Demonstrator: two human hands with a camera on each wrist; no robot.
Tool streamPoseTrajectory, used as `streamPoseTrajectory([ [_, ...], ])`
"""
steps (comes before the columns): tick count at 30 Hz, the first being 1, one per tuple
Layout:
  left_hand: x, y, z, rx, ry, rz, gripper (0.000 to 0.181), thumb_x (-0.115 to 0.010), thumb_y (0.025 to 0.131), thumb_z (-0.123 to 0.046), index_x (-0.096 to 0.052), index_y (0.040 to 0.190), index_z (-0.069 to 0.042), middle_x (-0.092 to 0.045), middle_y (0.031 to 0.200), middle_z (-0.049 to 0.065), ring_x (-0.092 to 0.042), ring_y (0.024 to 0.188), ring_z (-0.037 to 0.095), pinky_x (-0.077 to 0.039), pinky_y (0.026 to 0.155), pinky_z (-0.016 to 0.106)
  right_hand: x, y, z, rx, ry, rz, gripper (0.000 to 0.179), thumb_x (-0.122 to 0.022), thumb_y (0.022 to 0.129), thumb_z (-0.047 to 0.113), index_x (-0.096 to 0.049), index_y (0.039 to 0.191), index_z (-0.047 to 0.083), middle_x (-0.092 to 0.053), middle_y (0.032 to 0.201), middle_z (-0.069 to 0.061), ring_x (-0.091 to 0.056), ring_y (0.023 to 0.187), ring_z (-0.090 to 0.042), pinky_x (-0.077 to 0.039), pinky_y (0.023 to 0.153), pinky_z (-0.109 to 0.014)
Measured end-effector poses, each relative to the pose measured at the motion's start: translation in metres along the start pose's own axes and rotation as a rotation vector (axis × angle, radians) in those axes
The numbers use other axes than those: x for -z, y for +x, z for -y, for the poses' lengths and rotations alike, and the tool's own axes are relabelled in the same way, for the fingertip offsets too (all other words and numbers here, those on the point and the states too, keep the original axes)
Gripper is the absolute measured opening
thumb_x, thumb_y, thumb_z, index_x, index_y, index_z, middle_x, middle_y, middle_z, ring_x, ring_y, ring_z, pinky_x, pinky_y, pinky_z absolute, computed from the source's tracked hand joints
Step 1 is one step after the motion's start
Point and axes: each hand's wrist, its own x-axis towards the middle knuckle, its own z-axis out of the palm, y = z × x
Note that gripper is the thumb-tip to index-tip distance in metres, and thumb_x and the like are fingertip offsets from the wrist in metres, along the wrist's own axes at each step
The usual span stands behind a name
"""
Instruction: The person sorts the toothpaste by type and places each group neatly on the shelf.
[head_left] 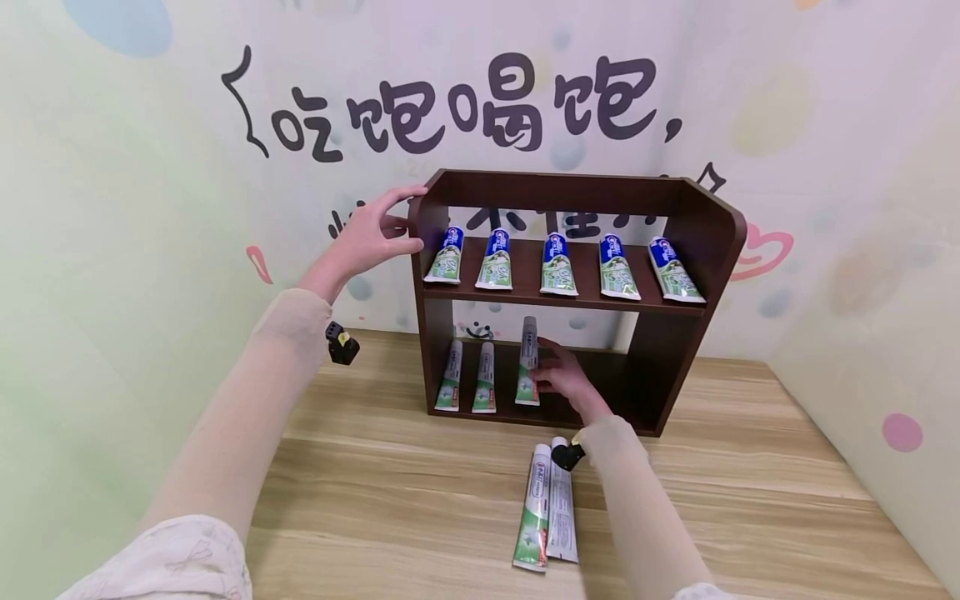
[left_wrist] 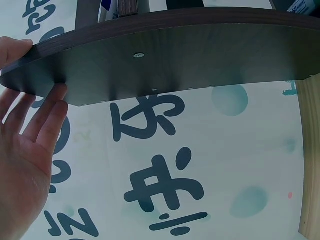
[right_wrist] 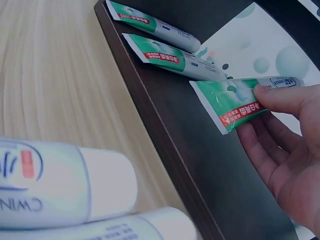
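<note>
A dark brown two-tier shelf (head_left: 570, 305) stands on the table. My left hand (head_left: 369, 237) holds its left side panel near the top; in the left wrist view the thumb lies at one edge while two fingertips (left_wrist: 59, 92) touch the outer face. With my right hand (head_left: 564, 379) I pinch a green-and-white toothpaste tube (right_wrist: 235, 100) between thumb and fingers, cap end up, over the lower tier. To its left, two similar toothpaste tubes (head_left: 450, 379) lean side by side on that tier. In the head view, two more toothpaste tubes (head_left: 534, 512) lie on the table before the shelf.
Several blue-and-green toothpaste tubes (head_left: 557, 265) lean in a spaced row on the upper tier. The wood-grain table (head_left: 390, 483) extends in front of and beside the shelf. Behind stands a printed wall (head_left: 465, 50) with large dark characters.
</note>
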Motion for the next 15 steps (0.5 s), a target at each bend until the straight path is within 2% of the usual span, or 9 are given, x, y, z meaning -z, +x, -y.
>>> streamPoseTrajectory([
  [4, -0.001, 0.0, -0.002, 0.022, -0.007, 0.0, 0.071, -0.07, 0.087, -0.009, -0.04, 0.15, -0.021, -0.036, 0.16, -0.002, -0.061, 0.125, 0.032, -0.053, 0.101, 0.048, -0.004, -0.001, -0.003, 0.004, 0.022, -0.014, 0.077, -0.064, 0.088, -0.001, -0.029, 0.155, 0.015, -0.06, 0.131, -0.029, -0.065, 0.094, -0.02, -0.061, 0.079, -0.036],
  [9, -0.002, 0.0, -0.002, 0.019, -0.012, -0.001, 0.071, -0.07, 0.087, -0.01, -0.04, 0.15, -0.023, -0.038, 0.158, -0.003, -0.062, 0.123, 0.03, -0.054, 0.101, 0.045, -0.009, -0.006, -0.002, 0.003, 0.029, -0.015, 0.077, -0.064, 0.088, -0.001, -0.029, 0.155, 0.013, -0.059, 0.131, -0.03, -0.065, 0.095, -0.02, -0.06, 0.08, -0.036],
  [15, -0.001, -0.001, 0.0, 0.005, -0.003, 0.001, 0.07, -0.07, 0.088, -0.013, -0.04, 0.15, -0.027, -0.039, 0.158, -0.005, -0.062, 0.123, 0.029, -0.054, 0.101, 0.046, -0.013, -0.002, -0.01, -0.006, -0.008, -0.04, 0.076, -0.064, 0.089, 0.001, -0.029, 0.155, 0.015, -0.058, 0.132, -0.029, -0.065, 0.103, -0.027, -0.06, 0.081, -0.037],
])
